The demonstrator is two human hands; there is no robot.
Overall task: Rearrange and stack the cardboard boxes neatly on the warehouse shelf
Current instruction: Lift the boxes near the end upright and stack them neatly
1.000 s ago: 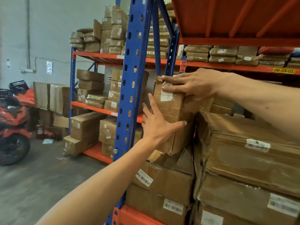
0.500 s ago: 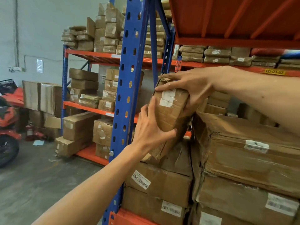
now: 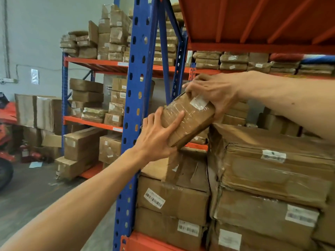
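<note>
A small taped cardboard box (image 3: 190, 118) with a white label is tilted, its top leaning to the right, in the air above the shelf stack. My left hand (image 3: 157, 138) grips its lower left end, fingers spread over the face. My right hand (image 3: 213, 91) clamps its upper right end from above. Under it sits a torn brown box (image 3: 184, 171) on top of two barcode-labelled boxes (image 3: 172, 201). To the right, large plastic-wrapped boxes (image 3: 272, 160) are stacked higher.
A blue perforated upright (image 3: 136, 105) stands just left of the held box. An orange shelf deck (image 3: 253, 20) hangs overhead. Behind are more orange-beamed shelves (image 3: 94, 62) with several boxes. Loose cartons (image 3: 36, 111) and a red vehicle sit on the grey floor at left.
The small box was upright against the stack; both hands have lifted it clear and tilted it over to the right. The view shifted slightly right.
</note>
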